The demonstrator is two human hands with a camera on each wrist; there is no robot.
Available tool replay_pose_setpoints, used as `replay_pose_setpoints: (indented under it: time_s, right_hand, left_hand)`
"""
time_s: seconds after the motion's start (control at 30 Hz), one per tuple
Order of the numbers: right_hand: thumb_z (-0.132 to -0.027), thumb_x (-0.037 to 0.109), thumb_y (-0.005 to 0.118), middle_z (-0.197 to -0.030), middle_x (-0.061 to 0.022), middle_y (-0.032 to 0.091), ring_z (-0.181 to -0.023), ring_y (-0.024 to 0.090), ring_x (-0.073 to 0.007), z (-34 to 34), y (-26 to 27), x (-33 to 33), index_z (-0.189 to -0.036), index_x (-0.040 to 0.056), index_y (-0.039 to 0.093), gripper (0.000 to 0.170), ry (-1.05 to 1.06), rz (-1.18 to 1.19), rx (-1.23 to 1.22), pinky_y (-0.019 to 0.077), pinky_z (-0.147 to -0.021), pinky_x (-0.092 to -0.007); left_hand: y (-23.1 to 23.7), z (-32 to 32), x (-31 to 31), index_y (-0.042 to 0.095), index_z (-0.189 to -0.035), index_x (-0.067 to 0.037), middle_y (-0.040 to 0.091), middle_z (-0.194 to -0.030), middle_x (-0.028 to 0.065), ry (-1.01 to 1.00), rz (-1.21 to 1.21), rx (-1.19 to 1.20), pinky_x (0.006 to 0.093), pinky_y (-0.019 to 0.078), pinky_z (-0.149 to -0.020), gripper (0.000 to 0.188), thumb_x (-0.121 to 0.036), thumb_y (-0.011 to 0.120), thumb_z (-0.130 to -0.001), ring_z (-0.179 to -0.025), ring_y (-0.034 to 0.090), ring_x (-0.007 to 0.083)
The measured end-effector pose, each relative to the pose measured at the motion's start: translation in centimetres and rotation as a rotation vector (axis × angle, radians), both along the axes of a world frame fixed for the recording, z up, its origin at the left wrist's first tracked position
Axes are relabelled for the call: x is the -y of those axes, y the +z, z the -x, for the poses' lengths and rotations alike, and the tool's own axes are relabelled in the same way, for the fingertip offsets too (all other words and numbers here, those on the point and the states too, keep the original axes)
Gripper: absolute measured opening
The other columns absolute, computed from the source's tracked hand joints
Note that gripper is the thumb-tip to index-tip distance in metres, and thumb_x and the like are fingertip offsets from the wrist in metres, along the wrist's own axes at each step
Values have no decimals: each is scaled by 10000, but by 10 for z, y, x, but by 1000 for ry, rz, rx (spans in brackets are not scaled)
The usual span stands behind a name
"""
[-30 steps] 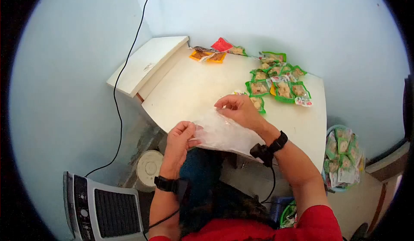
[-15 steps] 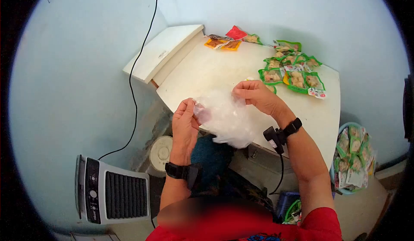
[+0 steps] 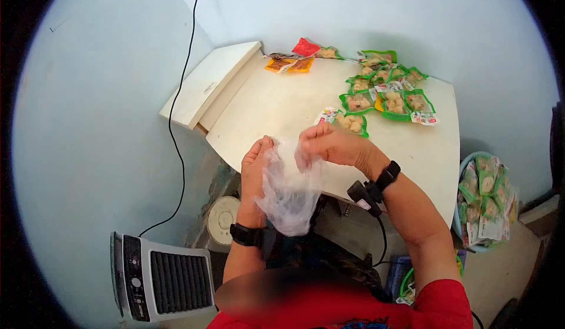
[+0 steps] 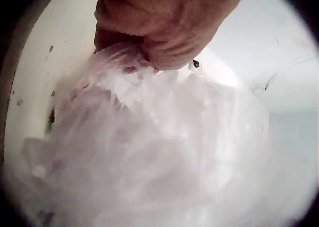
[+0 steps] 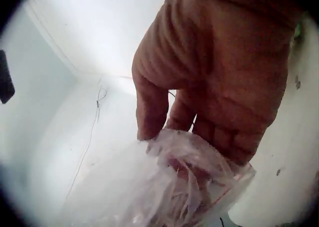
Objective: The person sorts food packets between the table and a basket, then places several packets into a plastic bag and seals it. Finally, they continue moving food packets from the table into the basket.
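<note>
A thin clear plastic bag (image 3: 291,205) hangs crumpled between my two hands over the table's front edge. My left hand (image 3: 254,167) pinches its upper left side, and in the left wrist view the bag's film spreads below the curled fingers. On the other side my right hand (image 3: 338,148) holds the bag's upper edge; the right wrist view shows the thumb at the film and the other fingertips behind it, seen through the plastic. Just beyond the right hand lies a green-edged food packet (image 3: 351,123) with pale pieces inside.
Several similar green packets (image 3: 394,102) cluster at the table's back right. Orange packets (image 3: 288,65) and a red packet (image 3: 306,47) lie at the back. A tub of packets (image 3: 485,199) stands right of the white table (image 3: 276,102). An air cooler (image 3: 170,279) is at lower left.
The bag, earlier spread out wide between the hands, now hangs narrower and lower. My right hand has come closer to the left, uncovering the nearest green packet. Both hands keep hold of the bag.
</note>
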State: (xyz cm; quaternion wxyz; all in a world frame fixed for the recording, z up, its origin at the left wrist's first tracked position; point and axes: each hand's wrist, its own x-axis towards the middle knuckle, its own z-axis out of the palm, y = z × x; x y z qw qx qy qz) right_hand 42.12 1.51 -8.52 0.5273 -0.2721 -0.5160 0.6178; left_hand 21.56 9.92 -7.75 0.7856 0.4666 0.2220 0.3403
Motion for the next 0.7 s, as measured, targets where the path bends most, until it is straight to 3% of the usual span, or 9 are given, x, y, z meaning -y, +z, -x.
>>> replay_pose_setpoints:
  time_s: [0.07, 0.17, 0.3, 0.33, 0.43, 0.53, 0.63, 0.67, 0.7]
  right_hand:
    - [-962, 228, 587, -968, -128, 694, -798, 670, -198, 3, 9, 8, -994, 23, 616, 210, -98, 66, -425, 543, -777, -368]
    - [-964, 161, 564, -1033, -189, 689, -848, 691, -255, -6, 10, 5, -1012, 14, 570, 155, -38, 29, -503, 564, -787, -416]
    - [-954, 170, 592, -1098, -203, 678, -826, 698, -231, -13, 16, 4, -976, 33, 550, 145, -273, -39, -332, 559, -714, -343]
    - [-951, 168, 598, -1115, -204, 674, -814, 698, -224, -17, 15, 3, -971, 36, 547, 143, -328, -66, -246, 556, -697, -325]
    - [-931, 148, 628, -1146, -192, 669, -776, 696, -194, -21, 14, 4, -946, 48, 545, 131, -433, -100, -84, 541, -661, -287]
    - [-905, 124, 658, -1098, -149, 684, -759, 692, -168, -18, 11, 2, -914, 53, 553, 127, -462, -93, 47, 533, -645, -265]
    - [-884, 94, 679, -1096, -142, 687, -738, 686, -151, -8, 11, 2, -893, 56, 559, 126, -449, -146, 122, 539, -650, -253]
    - [-877, 83, 684, -1109, -147, 684, -728, 683, -146, -6, 13, 3, -888, 57, 561, 127, -443, -177, 136, 543, -654, -250]
    - [-867, 95, 699, -1016, -114, 681, -709, 681, -140, -8, 14, 4, -898, 52, 571, 138, -432, -143, 156, 532, -626, -244]
  left_hand:
    - [-12, 9, -15, 632, -988, -29, 607, -763, -21, -313, 279, 217, 213, 454, -522, 199, -219, 574, -992, -600, 547, 65]
    - [-16, 4, -6, 615, -1061, -15, 623, -912, 22, -107, 74, 41, 250, 483, -654, 243, -236, 531, -1006, -748, 582, 105]
    - [-12, -6, 10, 592, -1158, 3, 643, -1111, 80, 170, -204, -189, 300, 521, -831, 317, -259, 474, -1026, -946, 628, 157]
    - [1, -7, 16, 582, -1189, 19, 646, -1145, 107, 189, -32, -117, 303, 510, -843, 453, -374, 415, -1041, -966, 632, 169]
    - [4, 9, 7, 585, -1205, 35, 664, -1086, 104, 167, -72, -89, 284, 513, -806, 564, -461, 373, -1038, -925, 638, 162]
    - [11, 9, 7, 632, -1131, 30, 683, -987, 82, 234, -188, -233, 263, 517, -754, 470, -397, 468, -1024, -841, 642, 142]
    - [-1, 8, -3, 652, -1095, 17, 681, -964, 66, 275, -466, -344, 280, 510, -737, 326, -281, 587, -979, -811, 631, 155]
    - [-3, 9, -6, 661, -1061, 8, 677, -933, 57, 364, -441, -305, 273, 506, -718, 294, -265, 607, -968, -792, 625, 148]
    - [-2, 7, -9, 671, -1026, -1, 673, -902, 49, 452, -417, -266, 266, 501, -699, 263, -250, 627, -956, -773, 619, 141]
